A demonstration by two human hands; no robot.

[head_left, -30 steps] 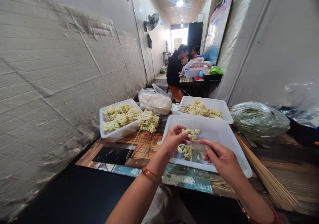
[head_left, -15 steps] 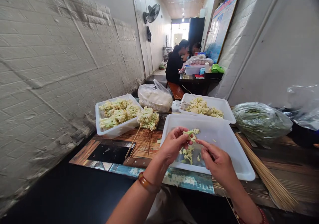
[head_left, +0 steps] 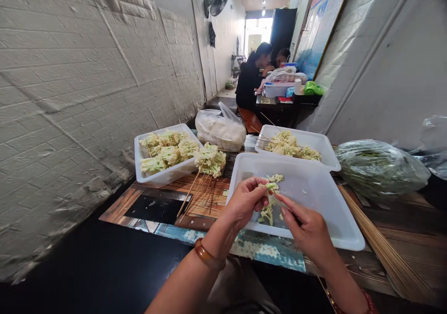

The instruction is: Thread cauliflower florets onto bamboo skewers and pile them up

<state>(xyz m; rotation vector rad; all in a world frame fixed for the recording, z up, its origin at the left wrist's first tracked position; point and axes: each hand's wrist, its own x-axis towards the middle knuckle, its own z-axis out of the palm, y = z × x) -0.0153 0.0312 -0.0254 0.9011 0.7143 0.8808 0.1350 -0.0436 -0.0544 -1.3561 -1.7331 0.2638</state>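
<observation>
My left hand (head_left: 249,197) is closed on a small piece of cauliflower (head_left: 270,186) above the near white tray (head_left: 324,202). A thin wooden skewer (head_left: 277,195) meets the piece from the right, pinched in my right hand (head_left: 304,221); much of it is hidden by my fingers. Loose cauliflower florets (head_left: 267,214) lie in the tray below my hands. Left of it, a bunch of skewered cauliflower (head_left: 211,160) rests on the table with its sticks pointing toward me.
White trays of cauliflower stand at left (head_left: 164,180) and back right (head_left: 331,158). A knotted clear bag (head_left: 221,130) sits between them. To the right are a bag of greens (head_left: 380,167) and a bundle of bare skewers (head_left: 387,251). People (head_left: 249,81) sit at a farther table.
The view has shifted a little, so the table appears slightly farther right and higher. Both hands keep their hold on the cauliflower and skewer, with little visible movement.
</observation>
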